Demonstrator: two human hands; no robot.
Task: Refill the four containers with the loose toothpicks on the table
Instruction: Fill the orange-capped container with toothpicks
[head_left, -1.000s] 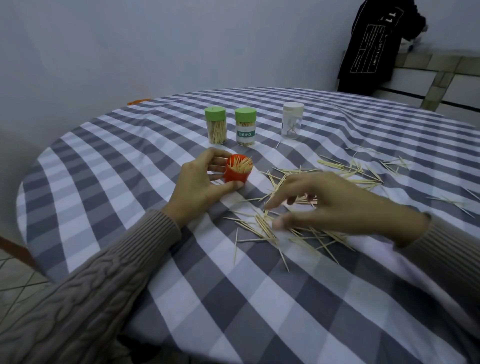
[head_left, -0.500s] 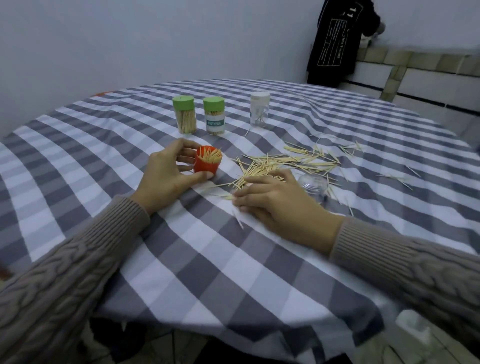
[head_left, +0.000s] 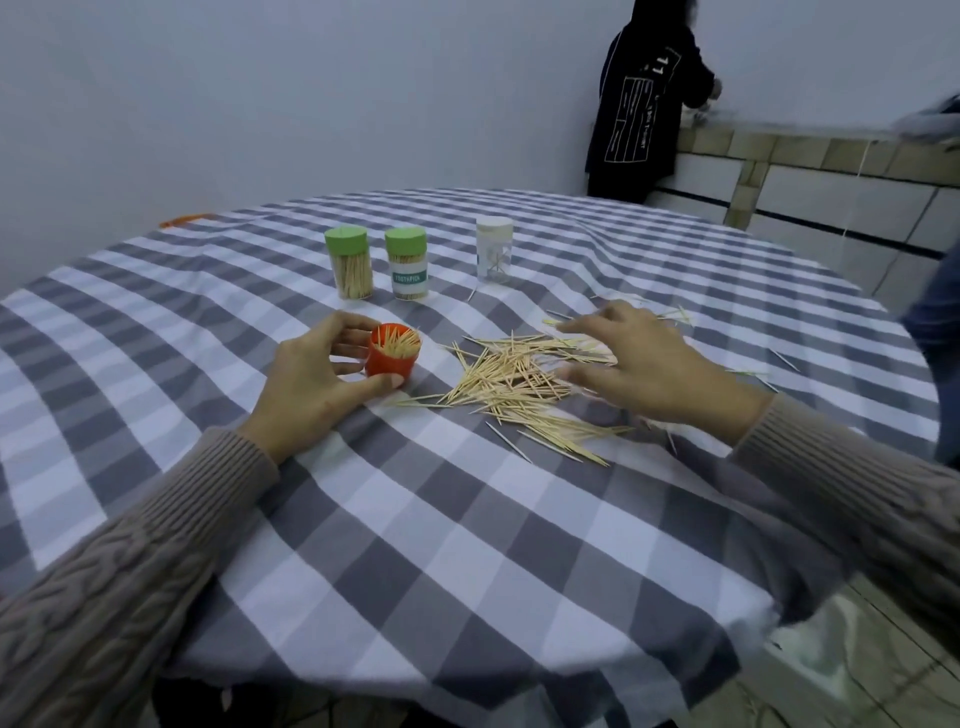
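At frame centre, the left hand (head_left: 311, 379) grips the open orange container (head_left: 392, 356); the right hand (head_left: 649, 364) spreads relaxed over loose toothpicks (head_left: 514, 382). Behind, one green-lidded container (head_left: 408, 270) reads "TOOTHPICK" on the checked surface (head_left: 467, 545).

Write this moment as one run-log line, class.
left hand: grips open orange container | right hand: spread over loose toothpicks | lidded containers: three

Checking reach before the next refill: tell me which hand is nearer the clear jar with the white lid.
Right. The right hand lies just in front of the clear jar, over the toothpicks; the left hand grips the orange cup, farther away.
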